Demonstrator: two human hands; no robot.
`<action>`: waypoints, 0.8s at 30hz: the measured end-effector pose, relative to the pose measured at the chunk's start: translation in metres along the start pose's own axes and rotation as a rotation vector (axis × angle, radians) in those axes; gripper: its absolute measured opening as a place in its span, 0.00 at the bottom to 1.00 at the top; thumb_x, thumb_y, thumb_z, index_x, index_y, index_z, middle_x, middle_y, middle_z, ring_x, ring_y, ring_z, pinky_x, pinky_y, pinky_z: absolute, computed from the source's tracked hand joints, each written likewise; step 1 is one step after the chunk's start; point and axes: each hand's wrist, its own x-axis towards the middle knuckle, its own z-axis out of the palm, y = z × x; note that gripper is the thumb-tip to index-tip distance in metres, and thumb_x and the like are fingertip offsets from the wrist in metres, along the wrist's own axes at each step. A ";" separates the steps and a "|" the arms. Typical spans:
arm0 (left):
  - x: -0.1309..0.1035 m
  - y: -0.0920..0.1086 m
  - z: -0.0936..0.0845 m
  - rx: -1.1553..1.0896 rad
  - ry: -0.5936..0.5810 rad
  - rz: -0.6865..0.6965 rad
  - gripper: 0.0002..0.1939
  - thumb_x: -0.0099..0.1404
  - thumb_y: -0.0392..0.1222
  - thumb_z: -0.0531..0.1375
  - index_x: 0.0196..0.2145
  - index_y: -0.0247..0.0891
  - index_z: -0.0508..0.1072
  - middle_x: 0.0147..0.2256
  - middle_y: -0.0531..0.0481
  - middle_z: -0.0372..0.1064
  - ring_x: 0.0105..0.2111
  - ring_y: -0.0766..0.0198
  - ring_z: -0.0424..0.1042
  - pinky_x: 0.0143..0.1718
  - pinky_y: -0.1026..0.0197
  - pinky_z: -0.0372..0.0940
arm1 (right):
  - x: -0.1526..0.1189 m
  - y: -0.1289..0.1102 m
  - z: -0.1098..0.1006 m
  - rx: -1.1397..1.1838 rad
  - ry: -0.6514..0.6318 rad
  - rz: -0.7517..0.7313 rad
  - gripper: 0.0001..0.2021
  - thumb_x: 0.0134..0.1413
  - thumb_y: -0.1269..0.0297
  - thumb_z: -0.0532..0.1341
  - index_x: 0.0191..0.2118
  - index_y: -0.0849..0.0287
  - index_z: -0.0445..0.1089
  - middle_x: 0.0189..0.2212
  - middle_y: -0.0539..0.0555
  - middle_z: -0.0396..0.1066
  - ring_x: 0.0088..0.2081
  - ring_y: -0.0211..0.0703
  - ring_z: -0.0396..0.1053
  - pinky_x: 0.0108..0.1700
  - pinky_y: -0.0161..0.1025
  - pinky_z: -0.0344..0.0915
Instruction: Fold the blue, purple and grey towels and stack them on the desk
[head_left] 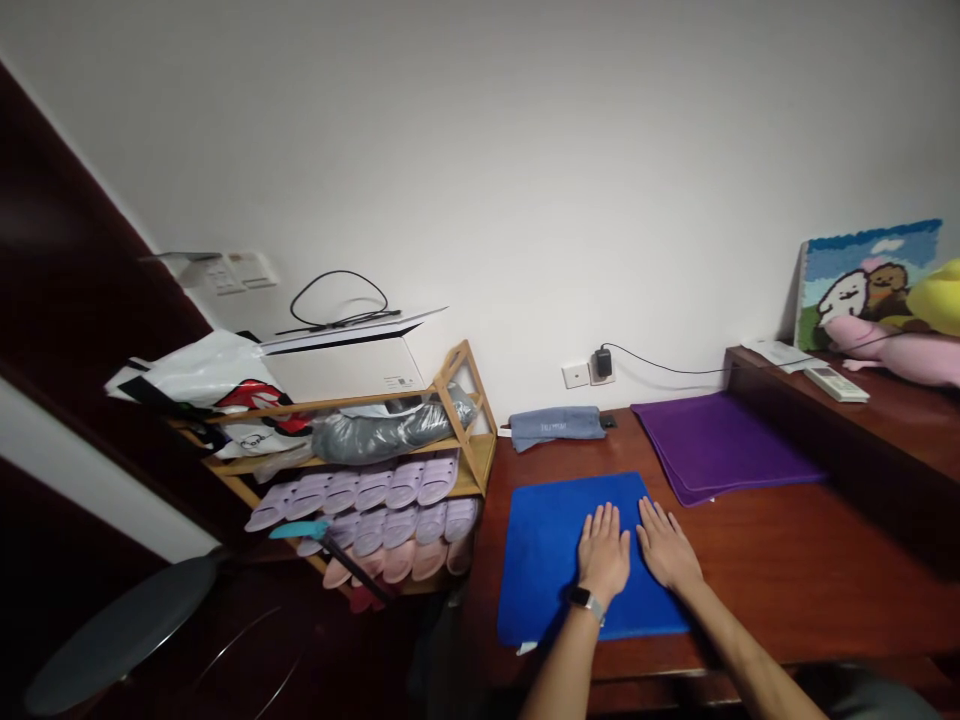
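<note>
left hand (604, 555) lies flat amid the blue cloth (551, 555) on the desk (787, 570), right hand (667, 548) over the cloth's three o'clock edge, both loose and grasping nothing, and i'd judge this a smoothing step, the next stroke calling for even pressure.

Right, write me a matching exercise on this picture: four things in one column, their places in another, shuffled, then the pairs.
Things
1. blue cloth
2. purple cloth
3. black plug
4. white box

Places
A. on top of the shoe rack
B. beside the raised ledge
C. under the left hand
D. in the wall socket

Pairs: 1-C, 2-B, 3-D, 4-A
</note>
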 end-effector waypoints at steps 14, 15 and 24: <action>-0.085 -0.136 -0.016 0.218 0.115 -0.308 0.30 0.78 0.44 0.41 0.73 0.33 0.56 0.71 0.41 0.53 0.72 0.54 0.52 0.71 0.47 0.52 | -0.014 -0.001 -0.005 -0.057 -0.033 0.055 0.35 0.71 0.55 0.35 0.76 0.67 0.44 0.75 0.55 0.44 0.76 0.49 0.41 0.75 0.52 0.40; -0.084 -0.134 -0.017 0.215 0.113 -0.312 0.30 0.78 0.44 0.41 0.72 0.32 0.57 0.71 0.41 0.52 0.72 0.54 0.52 0.71 0.48 0.52 | -0.022 -0.001 -0.005 -0.054 -0.033 0.061 0.35 0.71 0.54 0.35 0.76 0.67 0.44 0.75 0.54 0.43 0.76 0.50 0.41 0.75 0.52 0.40; -0.083 -0.119 -0.032 0.205 0.151 -0.264 0.29 0.78 0.42 0.42 0.73 0.34 0.56 0.71 0.41 0.55 0.72 0.54 0.52 0.72 0.45 0.51 | -0.072 0.005 0.014 -0.004 0.061 -0.004 0.35 0.70 0.52 0.36 0.75 0.65 0.48 0.74 0.53 0.47 0.76 0.50 0.41 0.75 0.52 0.39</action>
